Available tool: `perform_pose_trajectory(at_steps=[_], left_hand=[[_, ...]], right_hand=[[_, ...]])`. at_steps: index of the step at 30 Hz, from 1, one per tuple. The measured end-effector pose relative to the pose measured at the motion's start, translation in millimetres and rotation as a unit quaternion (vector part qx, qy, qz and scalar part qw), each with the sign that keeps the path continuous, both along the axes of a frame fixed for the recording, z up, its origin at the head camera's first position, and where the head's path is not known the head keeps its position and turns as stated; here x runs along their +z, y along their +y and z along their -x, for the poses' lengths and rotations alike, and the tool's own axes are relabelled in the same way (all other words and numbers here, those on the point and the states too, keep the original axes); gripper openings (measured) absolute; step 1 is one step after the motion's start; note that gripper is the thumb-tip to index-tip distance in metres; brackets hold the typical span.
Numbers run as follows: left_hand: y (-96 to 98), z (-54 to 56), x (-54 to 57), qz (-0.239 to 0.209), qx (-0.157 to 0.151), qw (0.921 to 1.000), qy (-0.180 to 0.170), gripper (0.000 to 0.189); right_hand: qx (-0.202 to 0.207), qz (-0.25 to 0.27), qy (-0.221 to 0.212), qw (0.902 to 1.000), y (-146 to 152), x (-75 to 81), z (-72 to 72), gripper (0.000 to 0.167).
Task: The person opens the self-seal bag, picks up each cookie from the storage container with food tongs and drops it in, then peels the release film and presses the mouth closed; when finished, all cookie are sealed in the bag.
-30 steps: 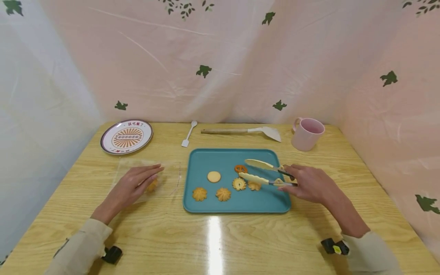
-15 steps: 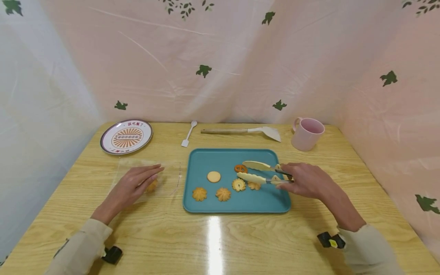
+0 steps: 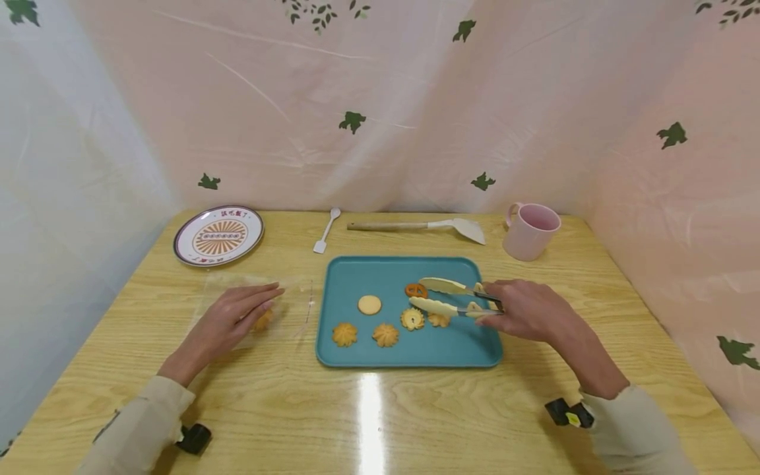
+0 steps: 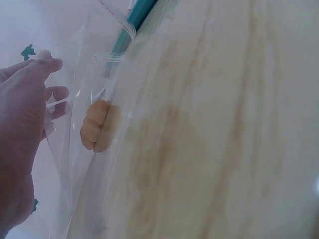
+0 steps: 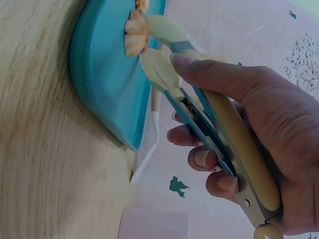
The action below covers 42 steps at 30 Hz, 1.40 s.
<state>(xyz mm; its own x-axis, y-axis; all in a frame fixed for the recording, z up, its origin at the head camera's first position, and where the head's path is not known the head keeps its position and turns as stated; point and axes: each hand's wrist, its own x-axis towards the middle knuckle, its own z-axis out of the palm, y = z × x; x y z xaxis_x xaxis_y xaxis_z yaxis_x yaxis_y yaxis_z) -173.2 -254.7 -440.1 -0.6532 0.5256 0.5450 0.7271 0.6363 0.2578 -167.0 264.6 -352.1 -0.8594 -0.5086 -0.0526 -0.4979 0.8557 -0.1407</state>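
My left hand [image 3: 228, 320] lies over a clear plastic bag [image 3: 295, 307] on the table, its fingers holding the upper film raised. The mouth of the bag gapes toward the tray, and one ridged cookie [image 4: 95, 127] lies inside. In my right hand [image 3: 528, 309] is a pair of tongs [image 3: 436, 307] with cream scalloped tips, spread apart. Those tips hover over the right part of the teal tray [image 3: 356, 356]. One tip is beside a small pretzel [image 3: 414, 291]; the other overlaps a ring-shaped cookie [image 3: 412, 320]. A flower-shaped cookie [image 3: 439, 320] is partly hidden under the tongs.
Left on the tray are a plain round cookie [image 3: 369, 305] and two flower-shaped cookies [image 3: 386, 335]. Behind it lie a small white spoon [image 3: 327, 232] and a wooden-handled spatula [image 3: 415, 225]. A patterned plate [image 3: 218, 235] stands back left, a pink mug [image 3: 530, 232] back right.
My right hand has moved slightly left with the tongs, the tips coming a little further over the pretzel and ring-shaped cookie. My left hand and the bag have stayed put.
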Motion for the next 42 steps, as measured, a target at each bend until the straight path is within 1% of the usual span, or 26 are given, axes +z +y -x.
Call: perform_pose_trajectory(at_steps=[4, 10, 19, 29, 38, 42], left_hand=[[0.3, -0.5, -0.2, -0.001, -0.002, 1.0, -0.002, 0.049], [1.0, -0.6, 0.6, 0.0, 0.001, 1.0, -0.006, 0.049], [0.7, 0.1, -0.3, 0.0, 0.003, 0.9999, -0.011, 0.049], [-0.1, -0.9, 0.9, 0.008, 0.012, 0.9998, -0.016, 0.049], [-0.1, -0.5, -1.4, 0.0, 0.002, 1.0, -0.009, 0.05], [-0.1, -0.5, -0.2, 0.004, 0.009, 0.9999, -0.014, 0.05]], right_hand=[[0.005, -0.002, 0.011, 0.9999, -1.7, 0.2, -2.3, 0.053], [0.006, -0.001, 0.029, 0.9996, -1.1, -4.7, -4.4, 0.055], [0.022, 0.01, 0.063, 0.9977, 2.1, -14.2, -3.7, 0.042], [0.043, 0.024, 0.093, 0.9944, 1.5, -20.0, -2.5, 0.048], [0.05, 0.027, 0.107, 0.9926, -4.8, -21.3, -0.2, 0.049], [0.057, 0.027, 0.116, 0.9912, -8.7, -21.3, 1.5, 0.05]])
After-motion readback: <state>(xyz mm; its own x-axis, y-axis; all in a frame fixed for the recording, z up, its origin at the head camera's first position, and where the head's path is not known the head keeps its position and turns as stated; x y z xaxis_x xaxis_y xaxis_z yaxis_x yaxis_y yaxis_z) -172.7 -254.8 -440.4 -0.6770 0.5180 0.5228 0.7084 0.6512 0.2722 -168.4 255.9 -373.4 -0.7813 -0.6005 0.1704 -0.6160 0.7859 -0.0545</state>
